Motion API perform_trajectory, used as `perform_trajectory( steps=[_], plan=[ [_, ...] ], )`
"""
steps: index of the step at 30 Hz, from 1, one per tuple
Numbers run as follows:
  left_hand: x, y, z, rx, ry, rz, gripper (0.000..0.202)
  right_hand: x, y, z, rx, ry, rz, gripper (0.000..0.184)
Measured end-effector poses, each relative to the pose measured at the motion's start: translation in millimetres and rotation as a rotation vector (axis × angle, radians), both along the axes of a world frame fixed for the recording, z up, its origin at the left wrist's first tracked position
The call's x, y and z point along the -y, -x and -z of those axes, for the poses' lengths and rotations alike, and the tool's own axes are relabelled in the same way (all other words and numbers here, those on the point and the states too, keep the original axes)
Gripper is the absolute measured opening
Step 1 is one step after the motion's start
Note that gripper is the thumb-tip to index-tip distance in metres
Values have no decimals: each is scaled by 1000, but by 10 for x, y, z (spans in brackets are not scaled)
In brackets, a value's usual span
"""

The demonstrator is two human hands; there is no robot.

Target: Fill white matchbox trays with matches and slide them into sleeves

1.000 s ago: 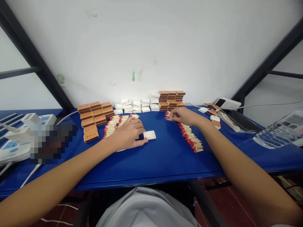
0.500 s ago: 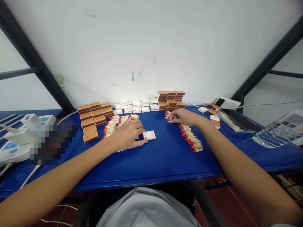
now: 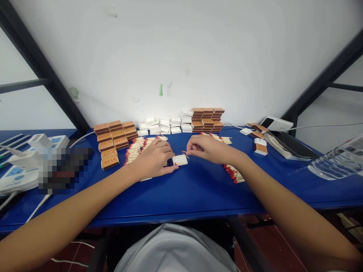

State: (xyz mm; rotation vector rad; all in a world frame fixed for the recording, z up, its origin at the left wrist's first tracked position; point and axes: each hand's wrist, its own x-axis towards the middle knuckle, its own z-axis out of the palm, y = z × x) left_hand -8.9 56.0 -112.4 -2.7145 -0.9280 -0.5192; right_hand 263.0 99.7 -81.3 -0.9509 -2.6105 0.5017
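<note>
A small white matchbox tray [image 3: 180, 160] lies on the blue table, with red match heads showing at its left end. My left hand [image 3: 157, 158] is closed around that left end, thumb along the near side and fingers at the far side. Just beyond the tray's right edge, my right hand [image 3: 202, 148] pinches a match [image 3: 185, 153], its red head pointing left. Under and behind my left hand spreads a pile of matches [image 3: 134, 150]. Another row of matches [image 3: 233, 173] runs beneath my right wrist, partly hidden by it.
Orange-brown matchboxes [image 3: 109, 161] are stacked at the left, and more matchboxes [image 3: 208, 122] stand against the wall. White trays [image 3: 164, 126] are heaped between them. A power strip [image 3: 19, 172] sits far left; a clear plastic bottle [image 3: 330, 164] lies far right.
My right hand has moved left from the right-hand row of matches to the tray's right side, carrying a match. My left hand stays at the tray.
</note>
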Motion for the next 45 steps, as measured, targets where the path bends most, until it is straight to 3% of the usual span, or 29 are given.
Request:
perform_trajectory(
  steps=[4,9,16,24,28,36,41,45],
  plan=[
    [-2,-3,-7,-1,19,-11,36,118,128,48,-1,8,-84,18],
    [-2,-5,-14,15,42,-11,36,23,-13,8,81,25,20,24],
    [0,0,-9,12,34,-4,35,8,-163,-104,259,231,55,31],
    [0,4,-15,-1,35,2,35,109,-98,-158,199,171,40,30],
    [3,-2,-16,-7,37,-2,35,98,-65,-115,133,72,43,27],
    [-9,-2,-7,-9,31,3,38,31,-22,-3,106,83,-59,21],
    [-4,8,-9,-22,26,1,38,44,-102,-124,109,125,-27,29],
    [-7,11,-7,-11,26,2,36,40,-205,-204,224,264,-23,33]
  ],
)
